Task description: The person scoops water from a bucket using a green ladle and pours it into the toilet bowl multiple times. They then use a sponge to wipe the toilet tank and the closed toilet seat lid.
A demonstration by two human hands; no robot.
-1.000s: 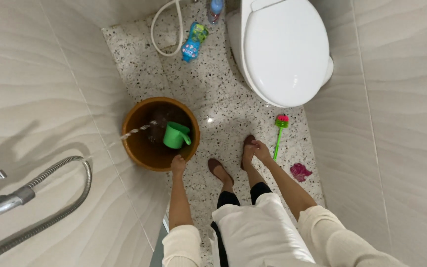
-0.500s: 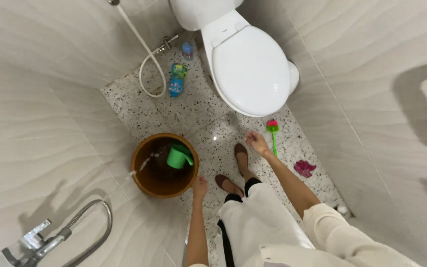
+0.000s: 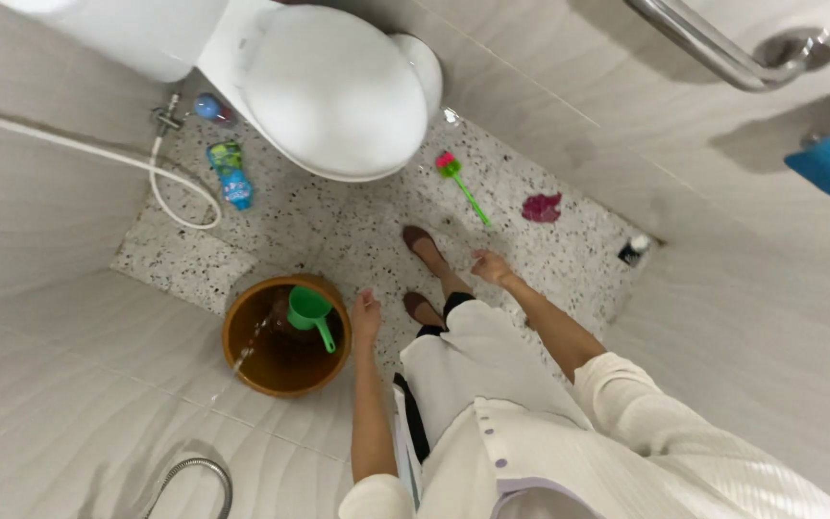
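Observation:
I look straight down at a speckled bathroom floor. My left hand [image 3: 366, 314] hangs empty with loose fingers just right of a brown bucket [image 3: 240, 360]. A stream of water falls into the bucket, and a green scoop [image 3: 311, 310] rests inside it. My right hand [image 3: 490, 266] is out in front of me, fingers apart, holding nothing, above the floor near my feet. A green toilet brush with a pink head [image 3: 460, 185] lies on the floor beyond that hand.
A white toilet [image 3: 336, 88] with its lid shut stands ahead. A spray hose [image 3: 177, 187], a blue bottle [image 3: 232, 175] and a round blue object [image 3: 207, 107] lie to its left. A pink cloth [image 3: 542, 207] lies by the right wall, under a grab bar [image 3: 713, 48].
My view has swung to the right, so the toilet and bucket shifted left in frame. My right hand lifted a little away from my foot. The left hand stays by the bucket.

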